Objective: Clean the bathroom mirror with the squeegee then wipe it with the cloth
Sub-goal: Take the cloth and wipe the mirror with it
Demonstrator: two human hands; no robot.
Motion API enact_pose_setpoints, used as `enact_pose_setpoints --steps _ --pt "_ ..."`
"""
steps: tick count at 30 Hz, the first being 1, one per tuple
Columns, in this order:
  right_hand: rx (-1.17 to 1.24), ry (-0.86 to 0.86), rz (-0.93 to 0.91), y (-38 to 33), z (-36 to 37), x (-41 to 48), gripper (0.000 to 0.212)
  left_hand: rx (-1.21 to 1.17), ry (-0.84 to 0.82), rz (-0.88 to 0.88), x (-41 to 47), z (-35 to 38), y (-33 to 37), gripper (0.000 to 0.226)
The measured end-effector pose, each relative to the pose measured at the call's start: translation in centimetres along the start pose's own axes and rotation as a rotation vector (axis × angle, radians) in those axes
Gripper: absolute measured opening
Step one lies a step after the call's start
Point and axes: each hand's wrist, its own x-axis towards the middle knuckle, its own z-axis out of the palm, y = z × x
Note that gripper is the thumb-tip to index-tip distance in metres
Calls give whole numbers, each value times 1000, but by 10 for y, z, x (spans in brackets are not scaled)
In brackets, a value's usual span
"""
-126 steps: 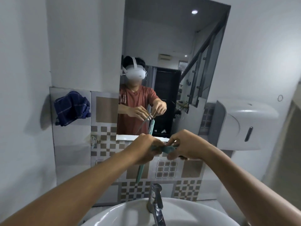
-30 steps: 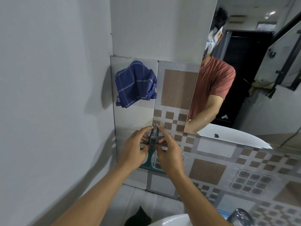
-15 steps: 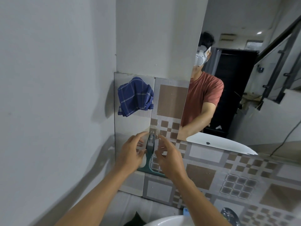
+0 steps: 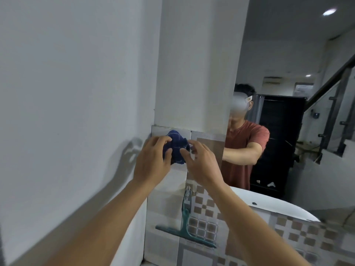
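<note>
The blue checked cloth (image 4: 177,144) hangs bunched on the tiled wall, left of the mirror (image 4: 288,54). My left hand (image 4: 151,160) grips it, fingers over its top and thumb pressed in from below. My right hand (image 4: 201,164) is at the cloth's right edge, fingers apart, thumb and fingertips touching the fabric. The teal squeegee (image 4: 185,221) hangs by its handle from a small wall hook (image 4: 187,189) below my hands, blade down, with neither hand on it. The mirror shows a person in a red shirt.
A plain white wall (image 4: 76,93) closes in on the left, meeting the tiled wall in a corner. Patterned brown and grey tiles (image 4: 288,231) run below the mirror. The mirror reflects a white basin rim (image 4: 278,206) and a stair railing.
Both hands have let go of the squeegee, which now hangs on the hook, and have risen to the blue cloth. The left hand has closed on it. The view tilted upward.
</note>
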Motion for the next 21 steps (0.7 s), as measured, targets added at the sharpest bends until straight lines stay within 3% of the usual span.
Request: enact_pose_setpoints --steps 3,7,12,17,21 --pt "-28 -81 12 -9 1 19 40 49 -136 -87 16 3 1 40" --pt "24 -98 47 -14 2 31 30 52 -155 -174 25 9 3 39" --pt "141 -34 90 -17 4 39 12 4 -128 -299 26 16 1 32" --pt "259 49 81 -19 1 34 15 -105 -132 -438 29 17 5 35" --pt "385 79 95 -14 -2 28 13 -139 -221 -427 32 15 7 35"
